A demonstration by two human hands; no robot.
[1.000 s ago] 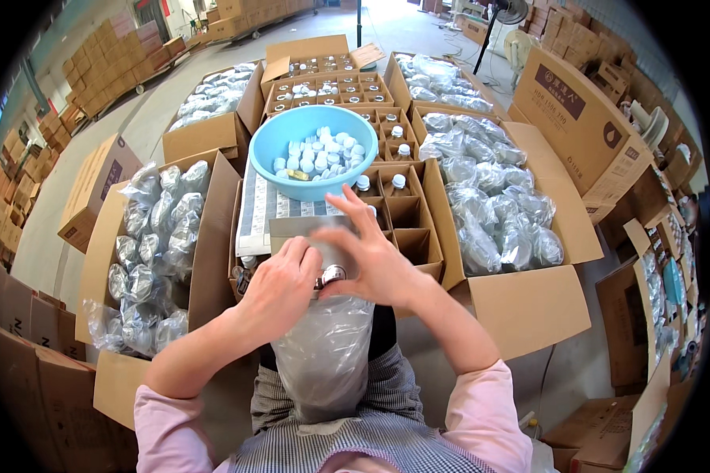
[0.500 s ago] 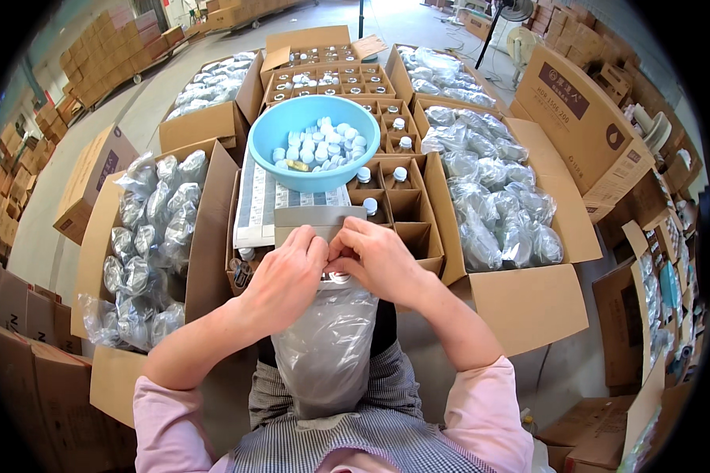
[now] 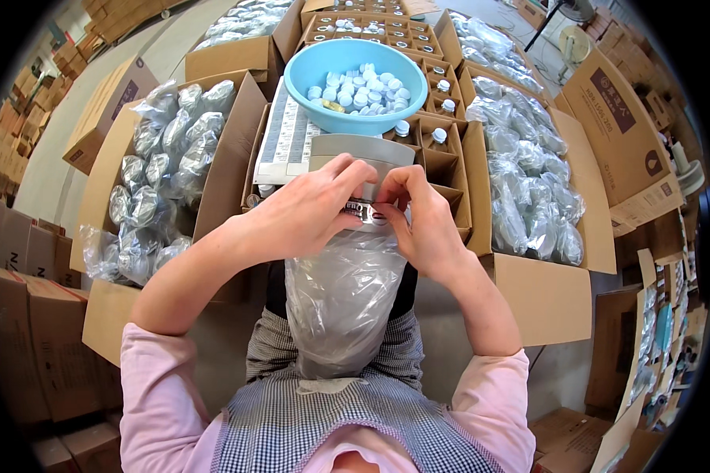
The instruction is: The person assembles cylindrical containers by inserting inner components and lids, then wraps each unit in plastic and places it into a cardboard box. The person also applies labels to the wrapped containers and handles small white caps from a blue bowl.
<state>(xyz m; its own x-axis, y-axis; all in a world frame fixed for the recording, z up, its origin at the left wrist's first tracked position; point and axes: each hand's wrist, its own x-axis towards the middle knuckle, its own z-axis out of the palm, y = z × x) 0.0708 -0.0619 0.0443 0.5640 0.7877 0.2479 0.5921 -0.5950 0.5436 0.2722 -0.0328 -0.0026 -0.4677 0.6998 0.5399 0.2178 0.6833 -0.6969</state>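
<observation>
In front of my lap stands a grey device (image 3: 360,150) with a curved upper edge, its lower part inside a clear plastic bag (image 3: 343,307). A small silvery strip with dark lettering (image 3: 364,211) lies across its front, just above the bag. My left hand (image 3: 329,193) is curled at the strip's left end, thumb below and fingers above. At the other end, my right hand (image 3: 420,213) pinches with thumb and forefinger. My fingers cover part of the strip, so whether it is stuck down cannot be seen.
Beyond the device, a light blue basin (image 3: 298,83) of small white caps rests on a divided carton (image 3: 459,169) holding capped bottles and on printed sheets (image 3: 286,142). Open cartons of plastic-wrapped silvery items flank me on the left (image 3: 230,150) and right (image 3: 544,296).
The view has shifted, so basin and cartons sit higher. My hands have moved slightly apart, and more of the silvery strip shows between them.
</observation>
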